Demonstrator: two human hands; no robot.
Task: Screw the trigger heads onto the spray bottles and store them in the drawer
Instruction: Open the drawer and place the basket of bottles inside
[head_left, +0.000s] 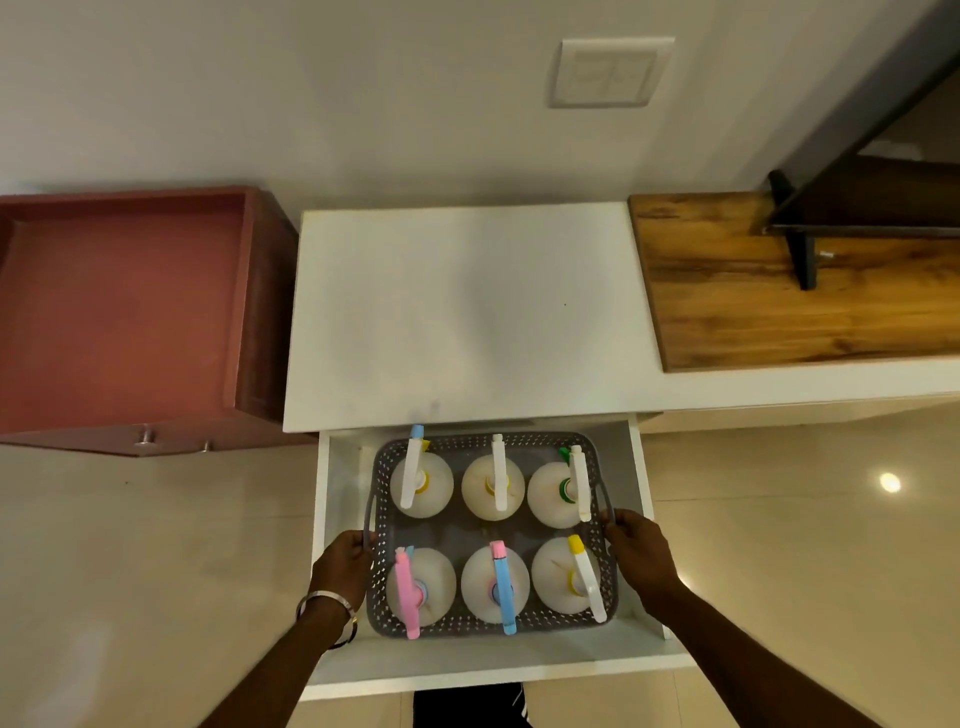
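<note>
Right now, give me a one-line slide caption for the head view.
Both hands, left hand and right hand, hold a grey basket of six spray bottles inside the open white drawer.

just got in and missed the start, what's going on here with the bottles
A person holds a grey basket by its side handles, left hand on one and right hand on the other. The basket sits inside the open white drawer. It carries six spray bottles in two rows of three, each with a trigger head on top. The white countertop lies above the drawer.
</note>
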